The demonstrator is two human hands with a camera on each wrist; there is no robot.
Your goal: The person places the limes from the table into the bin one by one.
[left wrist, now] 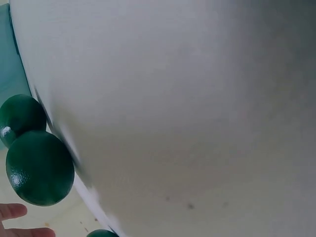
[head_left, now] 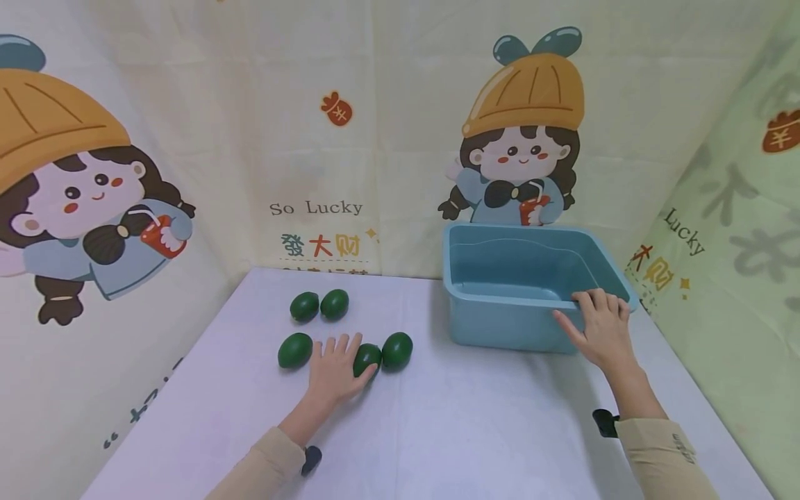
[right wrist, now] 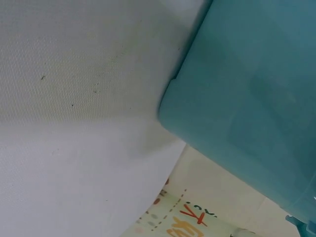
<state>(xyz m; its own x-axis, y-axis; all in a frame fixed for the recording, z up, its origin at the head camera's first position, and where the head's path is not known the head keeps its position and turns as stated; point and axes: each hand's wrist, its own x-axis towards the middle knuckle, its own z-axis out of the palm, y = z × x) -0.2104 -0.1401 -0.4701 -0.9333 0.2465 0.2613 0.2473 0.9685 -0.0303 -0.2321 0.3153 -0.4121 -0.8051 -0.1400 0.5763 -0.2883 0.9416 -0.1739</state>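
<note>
My left hand reaches over the table with its fingers straight and spread. A glossy dark green egg-shaped fruit lies between its thumb and index finger; whether they touch it I cannot tell. Right beside that fruit is a second one, and both show in the left wrist view, the nearer fruit above my fingertips. To the left of the hand lies another green fruit. My right hand holds the front rim of a blue plastic bin, fingers over the rim, thumb outside.
Two more green fruits lie side by side farther back on the white table. Printed cloth hangs behind the table and along both sides. No fruit shows inside the bin's visible interior.
</note>
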